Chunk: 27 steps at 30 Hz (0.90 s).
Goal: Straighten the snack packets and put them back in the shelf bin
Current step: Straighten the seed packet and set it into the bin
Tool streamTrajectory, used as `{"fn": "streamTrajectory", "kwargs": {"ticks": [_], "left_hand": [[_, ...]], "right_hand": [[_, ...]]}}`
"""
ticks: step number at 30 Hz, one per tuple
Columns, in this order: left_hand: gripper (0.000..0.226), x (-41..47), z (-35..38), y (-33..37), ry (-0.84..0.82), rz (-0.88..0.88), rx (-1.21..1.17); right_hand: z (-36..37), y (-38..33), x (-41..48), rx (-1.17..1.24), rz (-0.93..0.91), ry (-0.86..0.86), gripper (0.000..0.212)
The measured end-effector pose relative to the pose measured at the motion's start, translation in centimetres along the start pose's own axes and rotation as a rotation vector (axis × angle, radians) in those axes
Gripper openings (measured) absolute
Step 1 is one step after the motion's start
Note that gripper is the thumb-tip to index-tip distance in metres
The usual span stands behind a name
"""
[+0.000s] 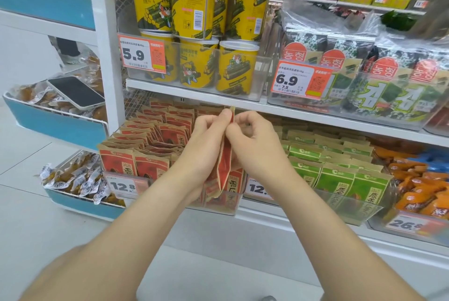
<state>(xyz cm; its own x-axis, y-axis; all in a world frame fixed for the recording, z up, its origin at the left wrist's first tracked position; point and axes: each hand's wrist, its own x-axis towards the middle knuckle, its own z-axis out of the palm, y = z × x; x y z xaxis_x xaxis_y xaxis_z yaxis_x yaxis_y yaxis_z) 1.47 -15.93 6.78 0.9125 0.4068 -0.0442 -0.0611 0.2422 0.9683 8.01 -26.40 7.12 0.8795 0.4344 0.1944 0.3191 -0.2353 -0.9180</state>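
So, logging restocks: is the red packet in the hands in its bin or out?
Out. The left hand and right hand pinch the red packet edge-on in front of the bin, not among its rows.

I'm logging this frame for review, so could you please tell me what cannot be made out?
Head view: red packet, pinched edge-on by left hand and right hand; its face is hidden.
Head view: second price tag, digits covered by right forearm.
Head view: 26 price tag, last digit blurred.
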Motion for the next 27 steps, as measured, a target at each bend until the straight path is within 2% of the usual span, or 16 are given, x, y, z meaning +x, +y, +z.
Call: {"fn": "streamTrajectory", "kwargs": {"ticks": [4, 9, 12, 16, 21, 24, 27], "left_hand": [[0.037, 0.1, -0.4, -0.5, 0.045, -0.006, -0.013], [0.021, 0.0, -1.1, -0.4, 0.021, 0.085, 0.110], [0.028, -0.2, -1.3, -0.4, -0.025, 0.143, 0.205], [0.028, -0.9, -1.2, -0.7, -0.057, 0.211, 0.209], [0.029, -0.5, -1.8, -0.3, 0.045, 0.270, 0.227], [0.032, 0.1, -2.3, 0.1, 0.117, 0.265, 0.129], [0.049, 0.5, -2.6, 0.6, 0.196, 0.257, 0.023]], "right_hand": [[-0.6, -0.2, -0.3, 0.085, -0.012, -0.110, 0.018], [-0.1, -0.3, -0.1, 0.108, 0.030, -0.073, 0.017], [-0.2, -0.4, -0.2, 0.199, 0.066, -0.062, 0.021], [-0.5, -0.5, -0.2, 0.315, 0.085, -0.104, 0.011], [-0.5, -1.0, -0.3, 0.262, 0.036, -0.183, 0.012], [-0.3, -0.9, -0.3, 0.175, -0.015, -0.263, 0.005], [0.2, -0.7, -0.3, 0.067, -0.086, -0.346, 0.018]]}}
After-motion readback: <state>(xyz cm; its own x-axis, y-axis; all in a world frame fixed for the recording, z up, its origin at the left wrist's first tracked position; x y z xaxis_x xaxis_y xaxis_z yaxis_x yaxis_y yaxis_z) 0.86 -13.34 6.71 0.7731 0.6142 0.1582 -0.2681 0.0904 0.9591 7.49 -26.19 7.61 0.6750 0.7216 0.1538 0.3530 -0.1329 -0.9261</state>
